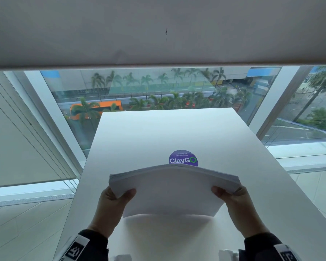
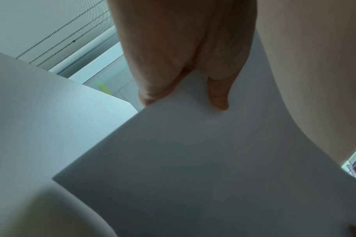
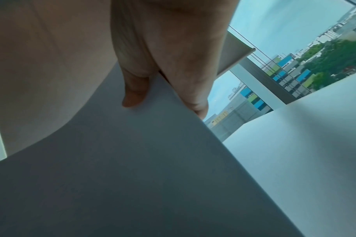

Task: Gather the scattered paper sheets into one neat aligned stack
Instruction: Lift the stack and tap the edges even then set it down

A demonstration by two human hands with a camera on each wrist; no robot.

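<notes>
A thick stack of white paper sheets (image 1: 174,191) is held up on edge over the white table (image 1: 139,136), bowed upward at its top edge. My left hand (image 1: 114,202) grips its left side with the thumb on the near face. My right hand (image 1: 231,199) grips the right side the same way. In the left wrist view the thumb presses the paper stack (image 2: 193,160) and the other fingers (image 2: 152,89) wrap behind its edge. The right wrist view shows the thumb on the paper stack (image 3: 122,160) and fingers (image 3: 193,89) behind it. The stack's bottom edge is near the tabletop.
A round purple ClayGO sticker (image 1: 183,159) lies on the table just beyond the stack. The table stands against a large window (image 1: 158,87) with a roller blind (image 1: 158,29) above. The floor (image 1: 26,223) drops away on both sides of the table.
</notes>
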